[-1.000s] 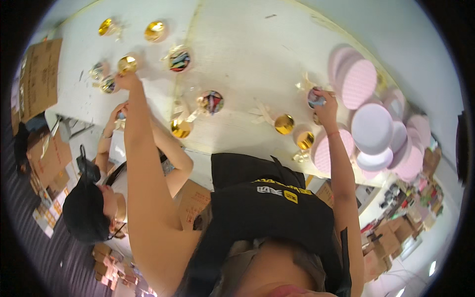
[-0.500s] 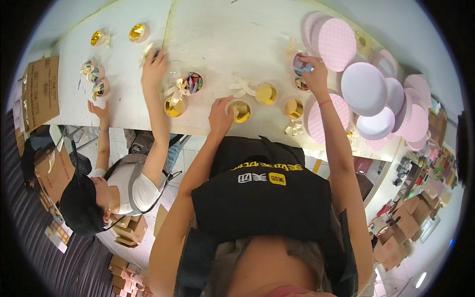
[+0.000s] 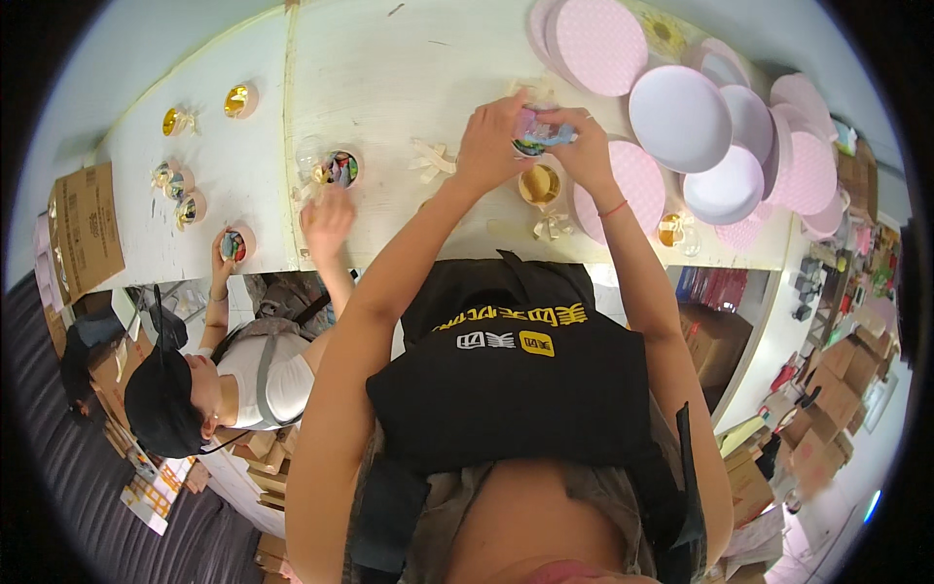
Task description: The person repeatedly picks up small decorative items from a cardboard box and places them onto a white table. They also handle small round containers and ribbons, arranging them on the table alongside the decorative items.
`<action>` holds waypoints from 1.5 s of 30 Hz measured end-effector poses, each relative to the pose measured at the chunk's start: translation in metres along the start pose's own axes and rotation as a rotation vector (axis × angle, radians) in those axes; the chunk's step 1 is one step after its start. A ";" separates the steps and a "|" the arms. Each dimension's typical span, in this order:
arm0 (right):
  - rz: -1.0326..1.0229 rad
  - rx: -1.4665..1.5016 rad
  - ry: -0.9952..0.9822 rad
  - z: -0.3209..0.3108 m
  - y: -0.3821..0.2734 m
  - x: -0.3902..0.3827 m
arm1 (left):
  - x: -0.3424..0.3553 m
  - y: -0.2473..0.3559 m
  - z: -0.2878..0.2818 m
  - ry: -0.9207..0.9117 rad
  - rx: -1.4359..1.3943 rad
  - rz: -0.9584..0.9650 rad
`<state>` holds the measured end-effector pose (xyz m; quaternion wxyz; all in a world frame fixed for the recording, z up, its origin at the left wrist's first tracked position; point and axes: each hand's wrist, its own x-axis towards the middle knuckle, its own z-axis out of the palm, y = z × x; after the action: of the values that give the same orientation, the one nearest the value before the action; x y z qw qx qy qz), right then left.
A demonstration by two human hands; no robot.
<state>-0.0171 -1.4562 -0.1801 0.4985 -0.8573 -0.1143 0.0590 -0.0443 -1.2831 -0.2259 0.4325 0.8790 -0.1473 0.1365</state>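
Note:
My right hand (image 3: 588, 151) pinches small clear packets in pink and blue (image 3: 547, 128) above a round cup (image 3: 526, 149) filled with colourful packets. From the left, my left hand (image 3: 491, 141) curls its fingers round the same cup and packets; its thumb is hidden. Just nearer to me stands a gold-lined cup (image 3: 538, 184), with a cream ribbon bow (image 3: 553, 227) below it. Another ribbon bow (image 3: 433, 161) lies left of my left hand. My left forearm hides most of another gold cup.
Pink and white round plates (image 3: 679, 119) overlap at the right. Farther right, a gold cup (image 3: 669, 230) has a clear lid beside it. A co-worker's hand (image 3: 328, 224) reaches near a filled cup (image 3: 341, 169); their other hand holds a cup (image 3: 236, 243). More gold cups (image 3: 239, 101) stand at the left.
My left hand has left the gold cup near the table edge and joined my right hand at the filled cup. The co-worker's hands have moved, one now holding a filled cup. The view has shifted.

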 end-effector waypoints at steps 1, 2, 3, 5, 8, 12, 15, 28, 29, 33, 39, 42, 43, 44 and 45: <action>-0.003 0.036 -0.005 -0.007 0.009 0.000 | -0.002 0.000 -0.001 -0.033 -0.029 -0.060; -0.009 0.075 -0.011 -0.010 0.010 0.001 | -0.004 0.000 -0.002 -0.074 -0.040 -0.113; 0.070 0.073 -0.048 -0.014 0.009 -0.001 | -0.007 0.000 -0.003 -0.114 -0.050 -0.166; 0.275 0.410 -0.089 -0.021 0.007 0.000 | -0.010 0.001 -0.005 -0.165 -0.034 -0.239; 0.465 0.646 -0.085 -0.031 0.004 0.005 | -0.013 -0.006 -0.004 -0.163 0.029 -0.251; 0.587 0.879 -0.024 -0.037 0.009 0.009 | -0.009 -0.028 0.003 -0.074 0.090 -0.272; 0.610 0.914 -0.021 -0.036 0.013 0.008 | 0.000 -0.055 -0.005 0.006 0.222 -0.238; 0.801 0.864 -0.223 0.013 0.029 -0.074 | -0.183 -0.036 -0.034 -0.259 0.481 -0.904; 0.803 0.876 -0.256 0.018 0.030 -0.080 | -0.174 -0.038 -0.030 -0.345 0.524 -0.956; 0.781 0.861 -0.334 0.026 0.011 -0.090 | -0.171 -0.053 -0.020 -0.429 0.531 -0.941; 0.806 0.917 -0.324 0.034 0.004 -0.098 | -0.176 -0.037 -0.041 -0.263 0.128 -0.879; 0.872 0.962 -0.343 0.053 0.020 -0.096 | -0.186 -0.057 -0.036 -0.211 -0.391 -1.108; 0.884 0.975 -0.342 0.060 0.026 -0.097 | -0.191 -0.061 -0.034 -0.176 -0.598 -1.197; 0.900 0.987 -0.340 0.067 0.032 -0.098 | -0.197 -0.061 -0.030 -0.162 -0.490 -1.093; 0.904 0.952 -0.349 0.072 0.038 -0.099 | -0.202 -0.060 -0.023 -0.147 -0.383 -0.989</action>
<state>-0.1230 -1.4387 -0.2502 0.7223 -0.4857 0.2149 0.4429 -0.2104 -1.2013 -0.3296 0.5863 0.7561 0.2323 -0.1749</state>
